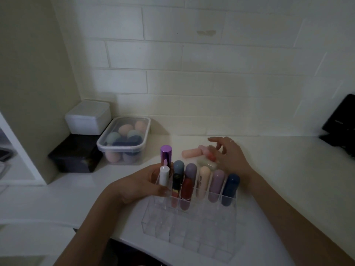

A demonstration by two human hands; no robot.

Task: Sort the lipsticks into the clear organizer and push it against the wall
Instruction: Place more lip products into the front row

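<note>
The clear organizer (pixel 192 235) sits on the white counter, its back rows holding several upright lipsticks: purple-capped (pixel 166 156), grey-blue, lilac, red, peach (pixel 203 181), mauve and navy (pixel 231 189). My left hand (pixel 140 186) is closed around a white lipstick (pixel 164 176) at the organizer's back left corner. Behind the organizer my right hand (pixel 228 156) hovers, fingers spread, over loose lipsticks on the counter: a peach one (pixel 191 153), a pink-red one (pixel 208 154) and a pale green one (pixel 207 164). It holds nothing that I can see.
A lidded clear tub of makeup sponges (pixel 124 139) stands at the back left. Beside it a white box (pixel 88 117) rests on a black box (pixel 76 154). The tiled wall (pixel 211 73) rises behind. A black object (pixel 340 123) is at the far right.
</note>
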